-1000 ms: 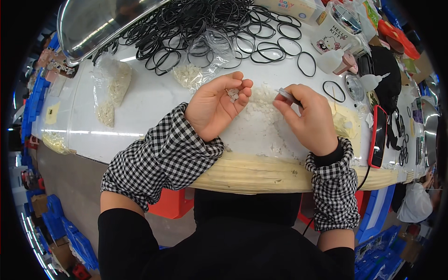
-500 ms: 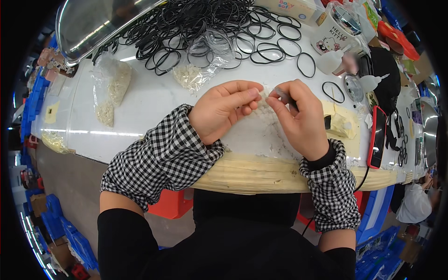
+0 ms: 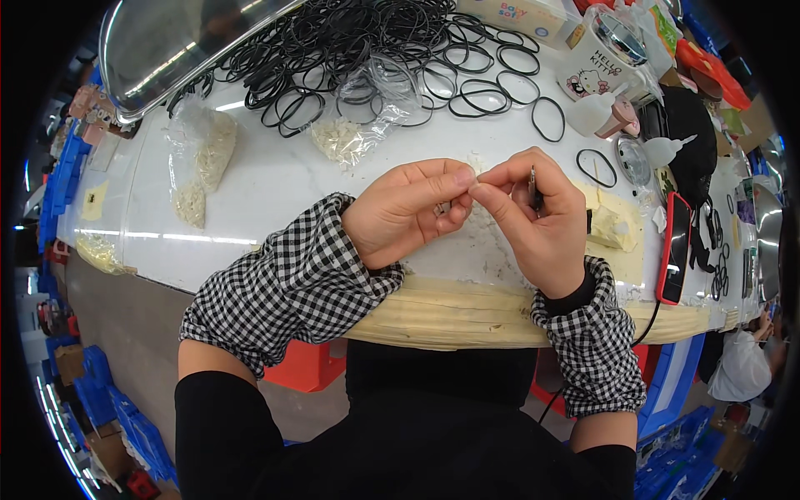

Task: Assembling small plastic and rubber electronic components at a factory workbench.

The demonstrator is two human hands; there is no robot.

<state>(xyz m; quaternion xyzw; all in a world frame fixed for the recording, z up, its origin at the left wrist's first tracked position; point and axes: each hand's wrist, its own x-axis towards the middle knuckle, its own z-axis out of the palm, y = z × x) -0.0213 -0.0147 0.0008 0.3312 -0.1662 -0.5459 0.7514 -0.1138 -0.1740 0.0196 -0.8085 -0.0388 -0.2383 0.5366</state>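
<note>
The fingertips of my left hand (image 3: 408, 204) and my right hand (image 3: 542, 221) meet in a pinch above the white tabletop. Whatever lies between them is too small to make out. A small dark metal tool (image 3: 534, 190) is tucked into the curled fingers of my right hand; its kind is hard to tell. Small pale bits (image 3: 496, 250) lie scattered on the table beneath and between my hands. Beyond my left hand sits an open clear bag of small cream-coloured pieces (image 3: 337, 140). Another such clear bag (image 3: 215, 150) lies farther left.
A large heap of black rubber loops (image 3: 333, 50) covers the far table, beside a shiny metal tray (image 3: 183, 50). A white cup (image 3: 596, 62), squeeze bottle (image 3: 590, 112) and red-edged phone (image 3: 675, 250) stand or lie right. Yellowish padding (image 3: 450, 312) lines the near edge.
My fingertips have come together, closing the small gap between them. My right hand has turned, so the dark metal tool now points more upright in its fingers.
</note>
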